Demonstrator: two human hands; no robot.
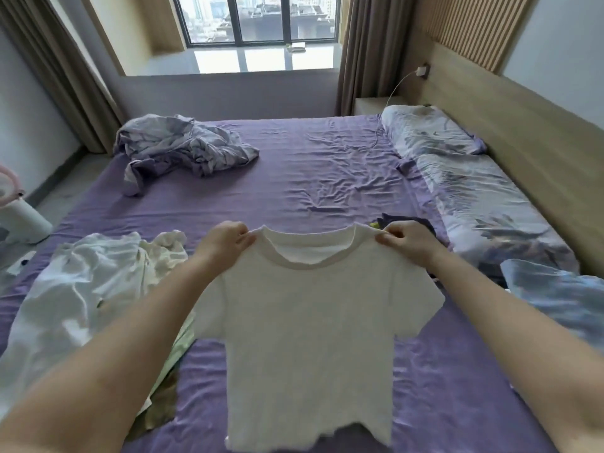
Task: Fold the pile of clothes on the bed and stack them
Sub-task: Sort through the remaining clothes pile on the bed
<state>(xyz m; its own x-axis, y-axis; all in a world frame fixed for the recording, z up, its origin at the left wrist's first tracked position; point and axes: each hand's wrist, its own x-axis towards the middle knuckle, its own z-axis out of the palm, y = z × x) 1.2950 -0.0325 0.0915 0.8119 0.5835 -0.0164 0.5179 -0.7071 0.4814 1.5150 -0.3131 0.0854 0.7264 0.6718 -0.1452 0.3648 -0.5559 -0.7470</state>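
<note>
Clothes lie heaped on the bed's near left side, and one piece from the job, a white T-shirt (pixel 307 325), is held up in the air over the purple sheet (pixel 327 165). The left hand (pixel 225 241) pinches the shirt's left shoulder beside the collar, thumb and fingers closed tight on the cloth. The right hand (pixel 403 238) pinches the other shoulder in the same way. Both forearms reach forward from the lower corners of the view, well apart, so the shirt hangs spread between them with its round neck opening uppermost and the short sleeves drooping at each side. Its lower hem hangs ragged near the bottom edge, in front of the sheet.

Just left of the shirt sits the pile of clothes (pixel 88 289), mostly white and crumpled, with a pale green piece and a brownish patterned piece showing under its near edge. Behind the right hand a dark garment (pixel 421 223) peeks out, mostly hidden. Along the right side of the bed lie a floral pillow (pixel 425 132) and a long floral bolster (pixel 483 204) against the wooden headboard (pixel 510 125). A pale blue cloth (pixel 555 289) lies at the near right. At the far left of the bed a rumpled purple-and-white quilt (pixel 176 145) is bunched up. Beyond the bed are a window (pixel 258 18) and brown curtains (pixel 366 44). A white charger cable (pixel 397 86) hangs from the headboard near the pillow.
</note>
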